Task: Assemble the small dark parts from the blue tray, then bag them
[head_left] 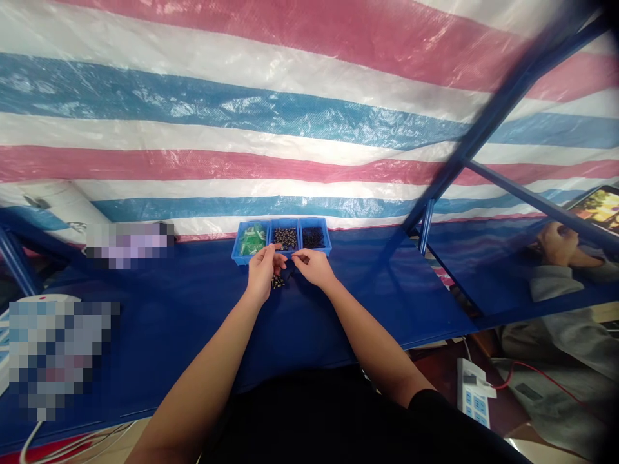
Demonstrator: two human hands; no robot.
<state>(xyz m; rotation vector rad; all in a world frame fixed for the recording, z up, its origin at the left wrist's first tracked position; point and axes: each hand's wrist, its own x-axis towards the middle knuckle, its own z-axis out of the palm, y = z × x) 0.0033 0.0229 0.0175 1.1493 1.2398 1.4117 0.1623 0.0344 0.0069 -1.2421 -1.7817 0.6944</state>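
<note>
My left hand [264, 269] is in front of the blue bins, its fingers curled and thumb close to the index finger; whatever it grips is too small to make out. Close by on the right, my right hand [314, 266] pinches thumb and fingertips together at something tiny and dark that I cannot identify. Beneath the hands lies a small pile of brass-and-black pieces [278, 281] on the blue table surface [193, 309]. Just behind are three joined blue bins [240, 260], with green-and-clear items [253, 239] at left, brass-and-dark small parts [285, 238] in the middle and black small parts [313, 237] at right.
A striped plastic sheet [242, 135] hangs behind the table. Blue metal frame bars [493, 109] rise at the right. Beyond them are another person's hands [556, 243] and a lit screen [599, 209]. A power strip [474, 393] sits low right; blurred-out items stand at left.
</note>
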